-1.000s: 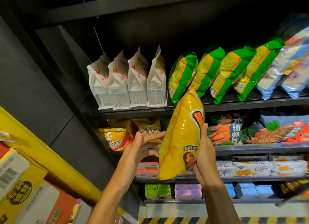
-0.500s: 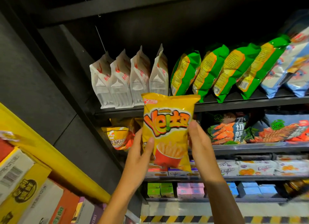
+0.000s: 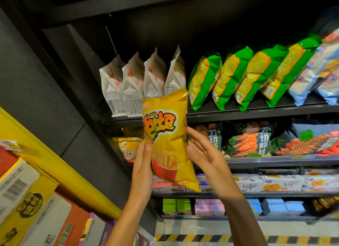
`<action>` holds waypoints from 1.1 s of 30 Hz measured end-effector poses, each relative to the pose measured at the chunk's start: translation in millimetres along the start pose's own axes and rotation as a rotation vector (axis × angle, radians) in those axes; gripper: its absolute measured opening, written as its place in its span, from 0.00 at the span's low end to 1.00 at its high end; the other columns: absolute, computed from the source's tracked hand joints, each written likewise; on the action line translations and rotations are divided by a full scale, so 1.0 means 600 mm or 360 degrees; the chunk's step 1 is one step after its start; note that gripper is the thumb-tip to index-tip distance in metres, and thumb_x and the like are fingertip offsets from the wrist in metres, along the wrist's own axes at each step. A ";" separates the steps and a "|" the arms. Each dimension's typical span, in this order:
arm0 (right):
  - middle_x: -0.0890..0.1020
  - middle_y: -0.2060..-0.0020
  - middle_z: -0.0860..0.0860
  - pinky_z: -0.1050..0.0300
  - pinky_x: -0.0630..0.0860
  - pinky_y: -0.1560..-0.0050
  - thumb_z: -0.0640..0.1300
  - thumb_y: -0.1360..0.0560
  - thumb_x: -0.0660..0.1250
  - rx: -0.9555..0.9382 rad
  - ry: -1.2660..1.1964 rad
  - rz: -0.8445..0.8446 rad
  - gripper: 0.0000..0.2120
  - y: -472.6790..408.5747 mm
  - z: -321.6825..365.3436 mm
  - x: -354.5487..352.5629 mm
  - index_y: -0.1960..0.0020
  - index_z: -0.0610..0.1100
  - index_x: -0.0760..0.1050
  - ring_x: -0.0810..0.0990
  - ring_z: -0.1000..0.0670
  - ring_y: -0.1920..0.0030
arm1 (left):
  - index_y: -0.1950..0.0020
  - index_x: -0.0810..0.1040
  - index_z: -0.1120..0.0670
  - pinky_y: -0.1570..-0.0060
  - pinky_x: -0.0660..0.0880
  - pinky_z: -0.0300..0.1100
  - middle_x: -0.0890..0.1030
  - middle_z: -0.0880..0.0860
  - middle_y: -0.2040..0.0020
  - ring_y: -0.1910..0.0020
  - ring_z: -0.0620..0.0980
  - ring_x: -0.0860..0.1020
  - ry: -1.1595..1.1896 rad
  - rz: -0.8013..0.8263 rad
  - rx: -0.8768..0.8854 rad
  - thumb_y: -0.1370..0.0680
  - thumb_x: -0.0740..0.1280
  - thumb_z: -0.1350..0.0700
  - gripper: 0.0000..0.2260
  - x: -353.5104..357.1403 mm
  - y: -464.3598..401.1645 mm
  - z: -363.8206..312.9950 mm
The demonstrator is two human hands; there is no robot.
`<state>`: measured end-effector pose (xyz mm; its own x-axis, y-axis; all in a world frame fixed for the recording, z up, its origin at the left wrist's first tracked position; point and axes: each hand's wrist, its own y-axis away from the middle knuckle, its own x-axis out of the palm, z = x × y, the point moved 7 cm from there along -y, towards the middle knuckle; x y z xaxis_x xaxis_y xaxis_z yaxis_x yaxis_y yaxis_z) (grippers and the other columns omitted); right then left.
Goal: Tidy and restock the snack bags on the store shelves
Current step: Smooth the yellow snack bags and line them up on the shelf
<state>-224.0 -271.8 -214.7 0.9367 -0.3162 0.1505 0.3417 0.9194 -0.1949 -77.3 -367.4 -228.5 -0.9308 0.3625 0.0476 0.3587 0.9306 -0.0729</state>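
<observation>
Here the yellow fries bag (image 3: 167, 141) stands upright, top edge up.

Yellow fries snack bag (image 3: 168, 141), sealed and puffed, upright with a slight tilt, front facing camera, held up before the shelves (image 3: 256, 110), its top overlapping the white bags (image 3: 132, 86), green bags (image 3: 244, 75) further right.

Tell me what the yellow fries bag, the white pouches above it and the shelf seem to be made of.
Yellow fries bag: thin glossy plastic film, judging by creases and bright glare.
White pouches: matte, stiffer, with folded gussets; paper or matte laminate, hard to tell.
Shelf: dark, rigid, flat-edged, probably painted metal.
</observation>
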 end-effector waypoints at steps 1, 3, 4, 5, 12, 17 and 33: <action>0.76 0.28 0.59 0.50 0.71 0.25 0.60 0.25 0.73 0.0023 0.0005 0.0026 0.32 0.001 -0.003 0.001 0.24 0.58 0.69 0.72 0.56 0.26 | 0.33 0.72 0.39 0.49 0.77 0.29 0.82 0.31 0.43 0.42 0.31 0.79 -0.0034 0.0037 0.0040 0.15 0.57 0.49 0.12 0.003 0.003 -0.007; 0.78 0.30 0.58 0.55 0.74 0.28 0.55 0.25 0.76 0.0033 -0.0001 0.0023 0.33 0.002 -0.004 -0.004 0.24 0.56 0.67 0.75 0.56 0.28 | 0.30 0.71 0.41 0.49 0.78 0.30 0.82 0.37 0.39 0.38 0.37 0.80 -0.0055 0.0153 0.0129 0.16 0.61 0.44 0.14 0.006 0.009 -0.019; 0.79 0.30 0.56 0.54 0.74 0.29 0.51 0.24 0.75 0.0032 -0.0020 -0.0015 0.32 0.002 -0.003 -0.012 0.23 0.54 0.67 0.76 0.54 0.29 | 0.28 0.71 0.42 0.48 0.78 0.32 0.81 0.39 0.36 0.36 0.39 0.79 -0.0066 0.0232 0.0155 0.18 0.64 0.39 0.20 0.007 0.012 -0.026; 0.79 0.30 0.54 0.53 0.74 0.29 0.49 0.23 0.74 0.0039 -0.0045 -0.0057 0.32 0.002 -0.002 -0.021 0.23 0.51 0.68 0.76 0.53 0.29 | 0.26 0.69 0.43 0.45 0.78 0.33 0.79 0.40 0.34 0.34 0.41 0.78 -0.0078 0.0342 0.0181 0.22 0.66 0.34 0.28 0.006 0.016 -0.031; 0.74 0.26 0.58 0.51 0.69 0.24 0.58 0.24 0.71 0.0210 0.0060 -0.0097 0.28 0.019 -0.009 -0.045 0.27 0.58 0.68 0.71 0.59 0.26 | 0.19 0.57 0.38 0.38 0.77 0.40 0.67 0.42 0.23 0.24 0.45 0.70 -0.0224 0.0700 0.0325 0.26 0.74 0.39 0.40 0.019 0.026 -0.047; 0.57 0.21 0.70 0.70 0.73 0.37 0.65 0.28 0.72 0.0048 0.0081 0.0015 0.49 0.044 0.017 -0.043 0.18 0.62 0.46 0.65 0.70 0.27 | 0.25 0.74 0.45 0.33 0.75 0.43 0.65 0.44 0.21 0.21 0.46 0.63 -0.0518 0.0528 0.0555 0.19 0.66 0.39 0.24 0.004 0.022 -0.065; 0.88 0.47 0.51 0.53 0.83 0.43 0.46 0.22 0.69 -0.0165 0.0013 -0.0461 0.11 0.059 0.032 -0.046 0.42 0.46 0.85 0.86 0.50 0.44 | 0.23 0.69 0.39 0.28 0.69 0.60 0.70 0.47 0.22 0.23 0.51 0.69 -0.0404 0.1037 0.0110 0.22 0.64 0.31 0.29 0.013 0.071 -0.073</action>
<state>-239.0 -226.0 -207.3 0.7996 -0.5639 0.2065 0.6001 0.7622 -0.2427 -66.3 -322.9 -187.4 -0.5184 0.8144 -0.2609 0.8516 0.5193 -0.0711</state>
